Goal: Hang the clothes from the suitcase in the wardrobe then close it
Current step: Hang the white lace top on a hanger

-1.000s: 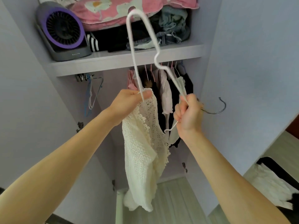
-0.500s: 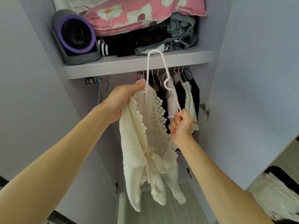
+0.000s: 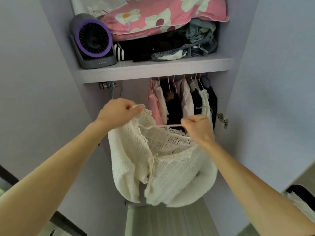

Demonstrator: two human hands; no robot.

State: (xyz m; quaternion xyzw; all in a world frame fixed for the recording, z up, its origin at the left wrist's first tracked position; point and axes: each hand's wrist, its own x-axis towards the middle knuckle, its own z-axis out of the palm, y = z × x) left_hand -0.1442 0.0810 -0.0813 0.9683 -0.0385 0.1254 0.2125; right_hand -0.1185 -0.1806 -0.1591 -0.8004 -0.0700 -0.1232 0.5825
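Fingers (image 3: 136,109) of my left hand (image 3: 117,111) pinch the white top (image 3: 170,167) at its edge. My right hand (image 3: 198,129) is curled round a thin hanger (image 3: 170,126). The top hangs between my hands, below the shelf (image 3: 153,70). Other clothes (image 3: 185,103) hang just under the shelf. A fan (image 3: 92,41) sits on the shelf.

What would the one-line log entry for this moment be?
stage: fitting cardigan onto hanger | left hand: grips cardigan edge | right hand: grips hanger | hung: not yet | wardrobe: open
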